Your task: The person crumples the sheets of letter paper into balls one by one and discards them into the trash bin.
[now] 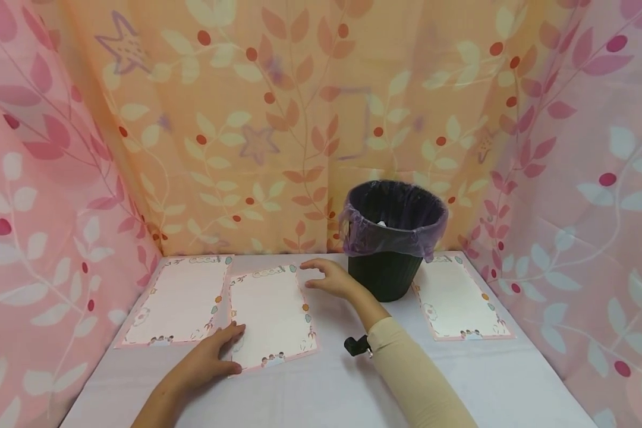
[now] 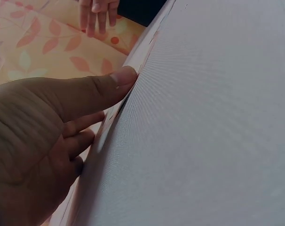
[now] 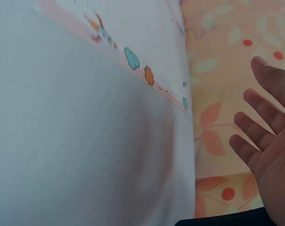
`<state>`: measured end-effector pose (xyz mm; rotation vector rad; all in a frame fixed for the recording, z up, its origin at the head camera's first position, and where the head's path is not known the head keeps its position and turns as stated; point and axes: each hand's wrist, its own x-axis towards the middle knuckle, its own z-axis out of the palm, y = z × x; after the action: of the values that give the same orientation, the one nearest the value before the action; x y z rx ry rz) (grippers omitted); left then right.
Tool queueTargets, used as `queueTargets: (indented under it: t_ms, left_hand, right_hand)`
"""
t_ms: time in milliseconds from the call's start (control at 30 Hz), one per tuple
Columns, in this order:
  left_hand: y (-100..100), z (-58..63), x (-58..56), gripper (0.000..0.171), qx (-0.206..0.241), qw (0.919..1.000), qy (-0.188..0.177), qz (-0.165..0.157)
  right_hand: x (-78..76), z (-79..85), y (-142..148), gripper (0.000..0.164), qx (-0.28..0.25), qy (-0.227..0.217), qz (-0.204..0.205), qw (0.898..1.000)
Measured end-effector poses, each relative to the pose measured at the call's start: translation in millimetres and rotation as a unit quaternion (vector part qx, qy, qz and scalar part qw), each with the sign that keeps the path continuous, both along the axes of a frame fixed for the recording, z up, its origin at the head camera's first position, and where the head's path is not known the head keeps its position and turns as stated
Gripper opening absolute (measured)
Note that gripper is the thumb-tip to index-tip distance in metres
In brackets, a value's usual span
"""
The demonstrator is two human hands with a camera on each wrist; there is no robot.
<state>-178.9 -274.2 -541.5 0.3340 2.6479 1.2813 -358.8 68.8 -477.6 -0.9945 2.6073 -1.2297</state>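
A white sheet of paper (image 1: 273, 315) with a pink, cartoon-decorated border lies slightly turned in the middle of the table. My left hand (image 1: 210, 361) rests at its lower left edge, thumb near the bottom corner and fingers spread along the side. In the left wrist view, the thumb (image 2: 102, 92) lies extended at the paper's edge. Beside the sheet's upper right corner, my right hand (image 1: 329, 279) hovers with fingers apart and nothing in them. The right wrist view shows those fingers (image 3: 262, 122) spread, away from the sheet's printed border (image 3: 133, 59).
Similar bordered sheets lie on the left (image 1: 179, 300) and right (image 1: 457, 300) of the white-covered table (image 1: 321, 392). A black bin (image 1: 382, 273) with a purple liner stands behind the right forearm, partly covering the right sheet. Patterned curtains (image 1: 278, 119) enclose the table's back and sides.
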Motion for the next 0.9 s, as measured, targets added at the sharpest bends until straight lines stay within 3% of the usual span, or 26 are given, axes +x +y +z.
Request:
queueTargets:
  t_ms: [233, 533, 900]
  left_hand:
    - [0, -0.4, 2.2, 0.089, -0.003, 0.9992, 0.005, -0.04]
    - [0, -2.3, 4.4, 0.088, 0.008, 0.9974, -0.012, -0.071]
    - [1, 0.1, 6.0, 0.091, -0.004, 0.9974, -0.001, -0.071]
  right_hand:
    - [-11.5, -21.5, 9, 0.052, -0.004, -0.024, -0.027, 0.999]
    - [-18.6, -53.0, 10, 0.078, -0.006, -0.046, -0.038, 0.998]
    - [-17.2, -72.1, 8, 0.095, 0.09, -0.042, -0.055, 0.994]
